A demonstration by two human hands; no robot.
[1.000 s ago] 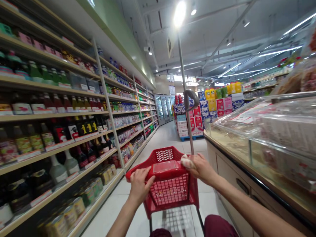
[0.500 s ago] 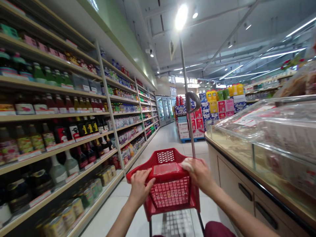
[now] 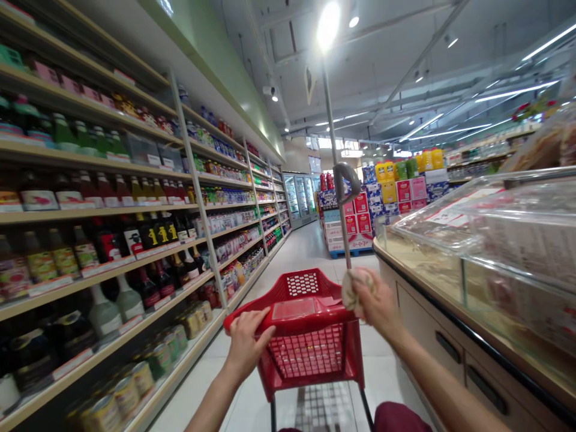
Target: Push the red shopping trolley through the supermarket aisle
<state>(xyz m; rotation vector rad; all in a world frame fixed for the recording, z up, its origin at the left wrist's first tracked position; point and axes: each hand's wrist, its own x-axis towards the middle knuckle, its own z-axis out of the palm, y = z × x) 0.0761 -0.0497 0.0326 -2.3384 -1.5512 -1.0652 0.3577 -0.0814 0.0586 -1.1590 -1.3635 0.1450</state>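
A red shopping cart (image 3: 310,354) with a mesh basket stands in front of me. My left hand (image 3: 245,336) is closed over the left part of its handle (image 3: 292,313), the thumb on the near side. Just above the handle's right end, my right hand (image 3: 377,305) grips a crumpled whitish cloth (image 3: 355,290). Behind the cloth rises a thin grey pole (image 3: 345,240) with a dark grey loop-shaped grip (image 3: 347,182); its lower end is hidden. Whether the cloth touches the handle or the pole, I cannot tell.
Shelves of bottles and cans (image 3: 135,258) line the left side. A counter (image 3: 427,306) with clear plastic covers (image 3: 495,240) runs along the right. Stacked drink cartons (image 3: 346,225) stand ahead on a blue pallet, with glass-door fridges (image 3: 299,195) beyond. White floor tiles (image 3: 243,384) lie beneath the cart.
My right hand with the cloth has lifted off the handle's right end, moving slightly up and right. My left hand stays on the handle, which has shifted slightly left in view.
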